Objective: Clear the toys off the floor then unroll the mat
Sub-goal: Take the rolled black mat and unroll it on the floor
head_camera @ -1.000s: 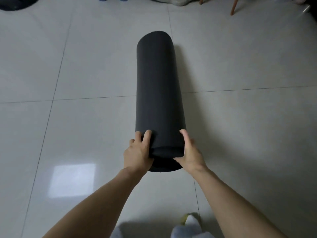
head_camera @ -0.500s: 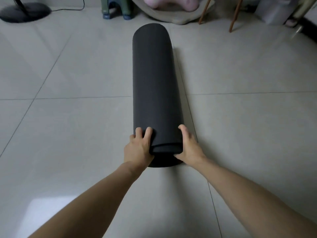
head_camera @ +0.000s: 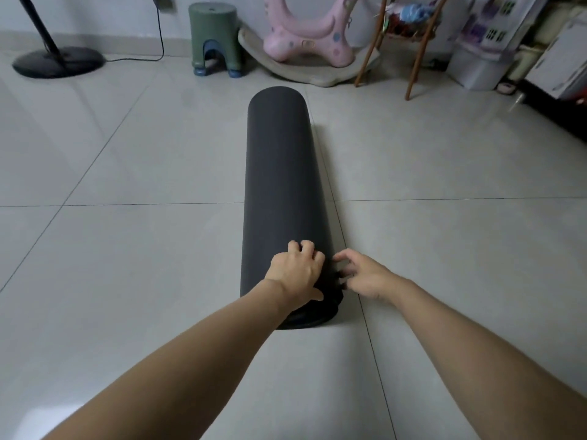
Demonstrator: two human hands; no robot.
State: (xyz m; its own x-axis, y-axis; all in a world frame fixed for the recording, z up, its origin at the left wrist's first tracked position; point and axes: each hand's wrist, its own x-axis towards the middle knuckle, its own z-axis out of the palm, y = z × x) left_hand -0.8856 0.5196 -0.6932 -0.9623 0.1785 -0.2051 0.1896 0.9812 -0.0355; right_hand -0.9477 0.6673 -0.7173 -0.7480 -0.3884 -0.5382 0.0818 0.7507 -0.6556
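While both hands' grip curls onto its near end, left hand (head_camera: 297,271) and right hand (head_camera: 365,276), the dark mat (head_camera: 282,185) lies tightly rolled.

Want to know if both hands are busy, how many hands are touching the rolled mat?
1 for certain: the left hand rests atop the rolled mat near its end. The right hand reaches its right edge; contact unclear.

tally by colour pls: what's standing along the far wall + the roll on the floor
Black: 2 — rolled mat, fan base
Green: 1 — stool
Pink: 1 — rocking toy
White: 1 — bin
Brown: 1 — wooden rack
Total: 6
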